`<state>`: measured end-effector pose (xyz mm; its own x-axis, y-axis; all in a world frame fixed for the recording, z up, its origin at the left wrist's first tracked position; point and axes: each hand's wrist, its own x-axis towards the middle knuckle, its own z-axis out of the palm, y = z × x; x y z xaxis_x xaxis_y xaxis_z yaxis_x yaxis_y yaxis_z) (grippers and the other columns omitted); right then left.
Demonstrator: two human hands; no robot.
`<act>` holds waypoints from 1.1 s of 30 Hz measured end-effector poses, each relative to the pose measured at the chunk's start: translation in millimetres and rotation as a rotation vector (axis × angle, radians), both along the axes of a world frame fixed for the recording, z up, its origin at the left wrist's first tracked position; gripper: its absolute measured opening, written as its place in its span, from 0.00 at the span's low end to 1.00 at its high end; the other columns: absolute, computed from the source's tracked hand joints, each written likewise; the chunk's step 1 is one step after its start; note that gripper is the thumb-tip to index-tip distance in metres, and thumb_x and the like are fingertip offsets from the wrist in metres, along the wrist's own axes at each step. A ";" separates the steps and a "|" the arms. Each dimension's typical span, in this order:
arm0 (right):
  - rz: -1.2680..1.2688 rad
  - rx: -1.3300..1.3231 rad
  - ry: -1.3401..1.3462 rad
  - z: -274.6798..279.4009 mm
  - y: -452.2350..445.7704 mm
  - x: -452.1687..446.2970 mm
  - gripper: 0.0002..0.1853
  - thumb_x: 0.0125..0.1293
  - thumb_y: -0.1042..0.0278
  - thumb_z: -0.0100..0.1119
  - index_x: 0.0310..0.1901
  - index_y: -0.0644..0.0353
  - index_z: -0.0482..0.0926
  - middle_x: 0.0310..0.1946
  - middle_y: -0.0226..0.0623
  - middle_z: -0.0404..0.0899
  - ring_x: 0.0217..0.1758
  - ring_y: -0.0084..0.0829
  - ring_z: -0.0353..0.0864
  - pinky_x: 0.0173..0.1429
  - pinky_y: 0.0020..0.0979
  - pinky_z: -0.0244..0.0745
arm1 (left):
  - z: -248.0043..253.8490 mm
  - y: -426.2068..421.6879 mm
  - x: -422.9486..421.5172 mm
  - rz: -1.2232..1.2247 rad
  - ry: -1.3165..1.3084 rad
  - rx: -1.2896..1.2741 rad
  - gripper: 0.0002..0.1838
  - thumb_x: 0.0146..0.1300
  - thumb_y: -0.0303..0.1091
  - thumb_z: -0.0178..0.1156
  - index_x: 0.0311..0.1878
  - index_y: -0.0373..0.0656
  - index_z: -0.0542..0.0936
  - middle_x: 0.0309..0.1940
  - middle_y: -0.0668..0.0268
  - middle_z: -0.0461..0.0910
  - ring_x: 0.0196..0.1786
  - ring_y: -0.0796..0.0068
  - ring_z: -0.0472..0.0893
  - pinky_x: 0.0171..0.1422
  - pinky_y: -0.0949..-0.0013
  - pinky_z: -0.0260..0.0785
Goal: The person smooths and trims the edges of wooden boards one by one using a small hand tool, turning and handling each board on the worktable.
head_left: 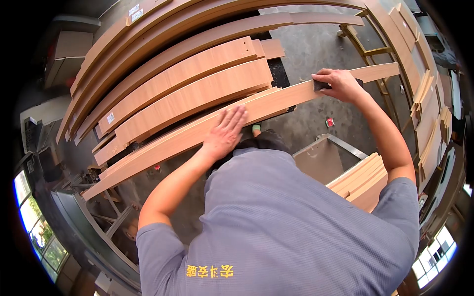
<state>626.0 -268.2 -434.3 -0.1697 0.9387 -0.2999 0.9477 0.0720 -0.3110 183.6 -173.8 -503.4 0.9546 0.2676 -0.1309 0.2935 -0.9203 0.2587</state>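
Observation:
A long narrow wood-toned board (291, 96) runs across the view from lower left to upper right. My left hand (226, 132) lies flat on it near the middle, fingers stretched out and close together. Further right, my right hand (340, 85) is wrapped round a dark block (323, 85), which rests against the board. The block's far part is hidden under my palm. Just beyond the board, wide wooden panels (197, 93) lie stacked side by side.
More long boards (197, 37) lie at the far side. A yellowish metal frame (368, 49) stands at upper right, with stacked panels beyond. Wood strips (360, 180) lie near my right elbow. A metal frame (118, 222) stands at lower left. A small red item (330, 122) lies on the floor.

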 end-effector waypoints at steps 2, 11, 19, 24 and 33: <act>0.042 0.007 -0.020 -0.1 8.6 -24.3 0.28 0.59 0.66 0.75 0.63 0.54 0.83 0.56 0.35 0.85 0.54 0.44 0.87 0.56 0.44 0.83 | 2.2 -10.2 57.6 -0.173 -0.089 0.087 0.37 0.72 0.37 0.53 0.84 0.41 0.60 0.86 0.63 0.57 0.88 0.67 0.55 0.91 0.56 0.46; 0.173 -0.022 -0.054 -2.5 50.5 -138.2 0.26 0.60 0.65 0.71 0.61 0.57 0.82 0.51 0.38 0.84 0.51 0.43 0.88 0.53 0.44 0.84 | 1.0 -0.6 -60.5 0.133 -0.127 0.021 0.45 0.66 0.44 0.68 0.82 0.41 0.62 0.86 0.58 0.57 0.87 0.61 0.56 0.90 0.54 0.47; 0.266 0.014 -0.007 2.1 92.3 -270.5 0.30 0.56 0.68 0.75 0.62 0.61 0.82 0.53 0.40 0.85 0.53 0.45 0.87 0.57 0.43 0.82 | 3.0 39.3 -277.2 0.636 -0.164 0.223 0.52 0.53 0.55 0.77 0.77 0.41 0.67 0.71 0.58 0.71 0.76 0.56 0.68 0.84 0.51 0.57; 0.322 -0.021 -0.047 7.7 121.8 -393.3 0.30 0.61 0.64 0.74 0.65 0.60 0.80 0.56 0.41 0.84 0.53 0.46 0.87 0.57 0.44 0.82 | -7.0 44.9 -297.8 0.572 -0.289 0.200 0.48 0.58 0.59 0.73 0.75 0.40 0.70 0.70 0.58 0.73 0.75 0.57 0.70 0.84 0.52 0.56; 0.392 -0.088 -0.081 20.8 181.7 -606.3 0.27 0.63 0.61 0.72 0.63 0.60 0.81 0.57 0.41 0.83 0.52 0.47 0.87 0.56 0.45 0.82 | -12.5 115.7 -596.4 0.807 -0.069 0.263 0.54 0.72 0.72 0.49 0.86 0.40 0.52 0.87 0.56 0.51 0.88 0.57 0.51 0.90 0.49 0.41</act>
